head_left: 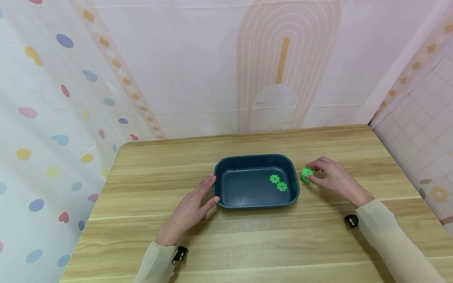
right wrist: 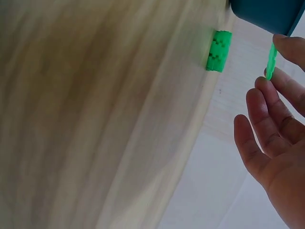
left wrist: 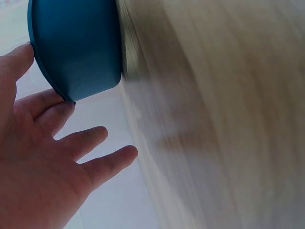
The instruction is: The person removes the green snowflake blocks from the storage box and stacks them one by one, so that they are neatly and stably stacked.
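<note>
A dark blue rectangular bin (head_left: 255,206) sits on the table with two flat green notched discs (head_left: 274,179) lying inside its right half. My left hand (head_left: 189,208) is at the bin's left end, thumb and fingertips touching the rim. In the left wrist view its other fingers (left wrist: 107,169) extend loosely. Right of the bin, my right hand (head_left: 334,179) pinches a thin green notched disc (right wrist: 271,62) by its edges between thumb and fingers. Below the held disc, a short stack of similar green discs (right wrist: 219,51) stands on the table, partly hidden in the head view.
The wood-grain table (head_left: 247,247) runs back to a patterned curtain (head_left: 198,70). More curtain hangs along the left and right sides. Black wrist straps (head_left: 179,254) show at both cuffs.
</note>
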The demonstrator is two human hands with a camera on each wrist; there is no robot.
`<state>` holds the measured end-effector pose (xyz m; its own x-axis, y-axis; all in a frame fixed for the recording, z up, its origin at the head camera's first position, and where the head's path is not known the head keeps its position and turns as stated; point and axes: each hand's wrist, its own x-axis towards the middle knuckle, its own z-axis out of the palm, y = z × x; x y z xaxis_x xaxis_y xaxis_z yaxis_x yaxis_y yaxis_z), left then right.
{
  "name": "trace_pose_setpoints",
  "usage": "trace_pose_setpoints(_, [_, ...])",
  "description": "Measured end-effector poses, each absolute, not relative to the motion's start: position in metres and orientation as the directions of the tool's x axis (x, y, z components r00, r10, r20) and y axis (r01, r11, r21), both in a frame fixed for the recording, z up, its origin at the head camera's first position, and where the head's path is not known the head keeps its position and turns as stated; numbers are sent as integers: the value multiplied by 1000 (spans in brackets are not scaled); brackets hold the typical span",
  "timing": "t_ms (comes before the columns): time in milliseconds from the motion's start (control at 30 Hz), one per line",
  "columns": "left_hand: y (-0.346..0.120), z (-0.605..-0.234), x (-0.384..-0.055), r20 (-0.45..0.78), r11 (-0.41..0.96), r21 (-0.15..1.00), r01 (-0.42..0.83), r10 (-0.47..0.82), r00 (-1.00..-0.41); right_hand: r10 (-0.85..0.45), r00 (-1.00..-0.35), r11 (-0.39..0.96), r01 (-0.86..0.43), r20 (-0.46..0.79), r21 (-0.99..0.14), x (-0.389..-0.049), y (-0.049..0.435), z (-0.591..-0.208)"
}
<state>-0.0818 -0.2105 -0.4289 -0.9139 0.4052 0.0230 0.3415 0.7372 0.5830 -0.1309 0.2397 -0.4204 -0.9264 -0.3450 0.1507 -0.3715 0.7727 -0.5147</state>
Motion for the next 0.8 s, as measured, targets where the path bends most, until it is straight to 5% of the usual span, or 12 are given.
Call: trace_pose_setpoints(800, [-210, -430, -82, 20, 735, 587, 340, 406, -914, -389, -920, 793, -363, 51, -489, -139, 239, -424])
